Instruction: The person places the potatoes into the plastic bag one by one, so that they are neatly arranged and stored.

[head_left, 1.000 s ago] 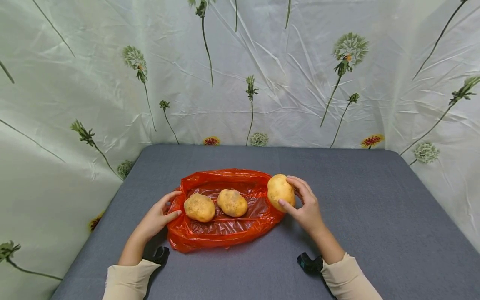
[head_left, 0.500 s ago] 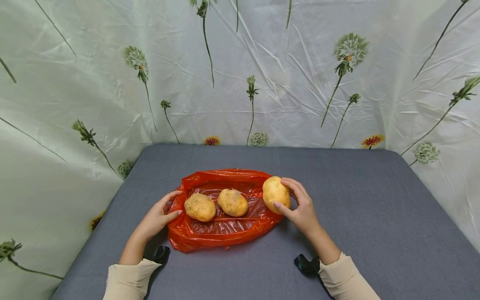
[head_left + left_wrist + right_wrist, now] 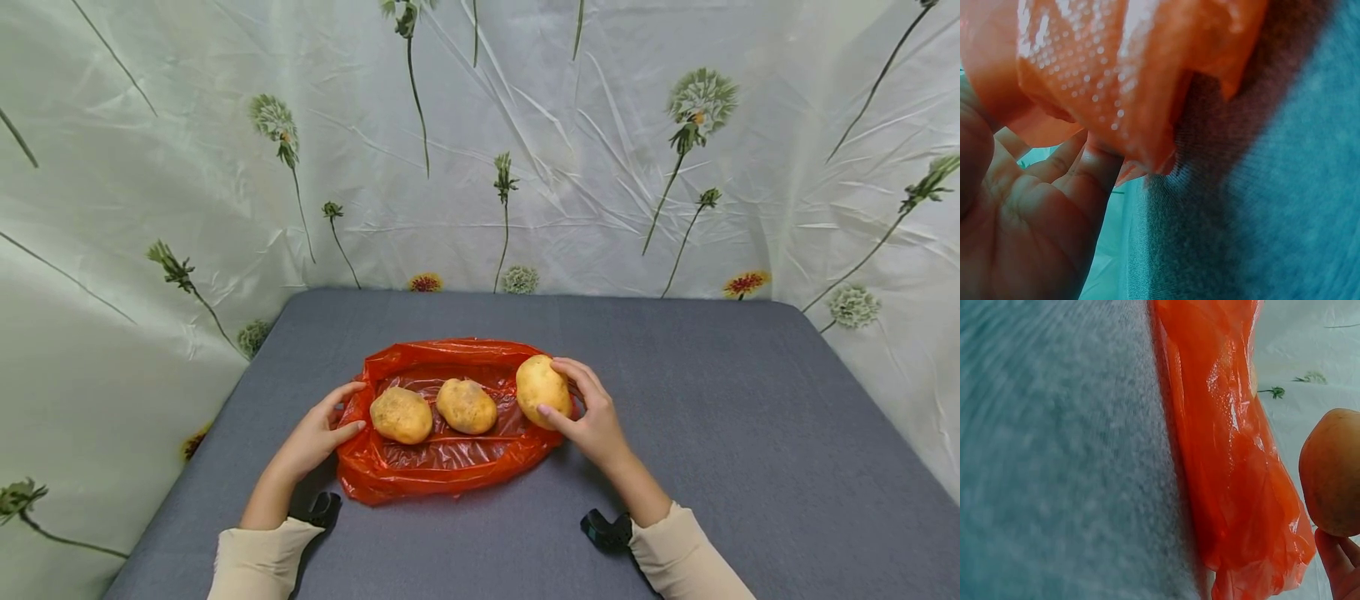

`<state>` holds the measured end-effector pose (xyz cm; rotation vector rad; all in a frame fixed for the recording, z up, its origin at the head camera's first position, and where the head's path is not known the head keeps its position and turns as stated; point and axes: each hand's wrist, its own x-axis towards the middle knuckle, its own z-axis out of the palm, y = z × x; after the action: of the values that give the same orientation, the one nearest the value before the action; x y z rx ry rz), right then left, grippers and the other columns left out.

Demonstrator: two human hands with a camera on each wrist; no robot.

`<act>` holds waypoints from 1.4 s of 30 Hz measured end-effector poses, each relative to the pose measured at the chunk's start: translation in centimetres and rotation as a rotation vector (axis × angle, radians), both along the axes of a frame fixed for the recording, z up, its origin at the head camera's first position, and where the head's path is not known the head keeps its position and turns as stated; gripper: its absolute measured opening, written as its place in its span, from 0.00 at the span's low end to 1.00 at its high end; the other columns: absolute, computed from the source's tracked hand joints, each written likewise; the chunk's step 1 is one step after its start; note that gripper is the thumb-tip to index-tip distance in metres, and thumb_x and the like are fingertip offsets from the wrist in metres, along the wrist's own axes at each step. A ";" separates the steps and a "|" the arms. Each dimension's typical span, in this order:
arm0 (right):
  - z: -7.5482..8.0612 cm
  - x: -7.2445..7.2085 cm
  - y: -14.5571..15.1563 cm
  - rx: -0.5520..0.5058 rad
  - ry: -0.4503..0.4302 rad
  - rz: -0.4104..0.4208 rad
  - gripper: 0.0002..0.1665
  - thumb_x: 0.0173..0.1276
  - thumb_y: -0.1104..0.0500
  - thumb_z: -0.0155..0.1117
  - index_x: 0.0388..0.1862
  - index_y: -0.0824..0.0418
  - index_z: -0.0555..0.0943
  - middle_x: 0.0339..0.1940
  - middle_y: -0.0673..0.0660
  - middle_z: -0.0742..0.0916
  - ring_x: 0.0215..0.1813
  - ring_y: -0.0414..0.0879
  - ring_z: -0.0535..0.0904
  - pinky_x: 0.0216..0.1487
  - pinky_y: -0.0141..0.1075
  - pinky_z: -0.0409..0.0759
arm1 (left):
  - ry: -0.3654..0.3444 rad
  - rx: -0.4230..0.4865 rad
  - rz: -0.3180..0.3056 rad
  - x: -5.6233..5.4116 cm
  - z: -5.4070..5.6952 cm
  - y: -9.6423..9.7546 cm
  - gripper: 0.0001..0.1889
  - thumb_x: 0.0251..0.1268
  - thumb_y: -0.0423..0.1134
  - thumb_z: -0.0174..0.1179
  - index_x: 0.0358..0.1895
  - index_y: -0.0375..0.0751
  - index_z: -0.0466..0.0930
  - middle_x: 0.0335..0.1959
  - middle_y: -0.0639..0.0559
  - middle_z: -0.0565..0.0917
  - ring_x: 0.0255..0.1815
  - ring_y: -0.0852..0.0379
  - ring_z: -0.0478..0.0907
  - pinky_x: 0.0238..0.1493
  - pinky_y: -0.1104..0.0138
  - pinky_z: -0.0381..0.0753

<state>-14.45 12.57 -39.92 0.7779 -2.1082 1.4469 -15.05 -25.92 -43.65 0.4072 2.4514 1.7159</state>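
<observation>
A red plastic bag [image 3: 450, 481] lies on the table with its mouth spread wide. Inside it are two potatoes, one at the left [image 3: 401, 415] and one near the middle [image 3: 467, 406]. My left hand [image 3: 309, 443] holds the bag's left end between thumb and fingers; in the left wrist view the red plastic [image 3: 1104, 69] covers its fingertips. With thumb and fingers, my right hand [image 3: 597, 423] grips a third potato [image 3: 542, 392] over the bag's right end. In the right wrist view that potato [image 3: 1335, 472] is raised above the bag's rim.
The table [image 3: 712, 433] is covered in grey cloth. A pale curtain [image 3: 585, 167] printed with dandelions hangs behind it and along its sides. Dark camera mounts sit at both wrists, by the cream sleeves [image 3: 262, 557].
My right hand has carried its potato a little to the left, from the bag's right edge to over its right end. My left hand and the other potatoes have stayed in place.
</observation>
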 end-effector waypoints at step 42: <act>-1.5 -1.9 -1.9 0.000 -0.194 0.023 0.30 0.51 0.70 0.68 0.53 0.74 0.70 0.52 0.68 0.73 0.53 0.57 0.71 0.50 0.48 0.71 | 0.009 -0.018 0.008 0.1 0.1 0.1 0.28 0.59 0.29 0.57 0.63 0.37 0.58 0.61 0.32 0.60 0.46 0.39 0.71 0.37 0.65 0.77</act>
<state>-16.31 10.66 -41.41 0.6884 -2.2481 1.5908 -14.99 -25.83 -43.53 0.4053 2.4766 1.6970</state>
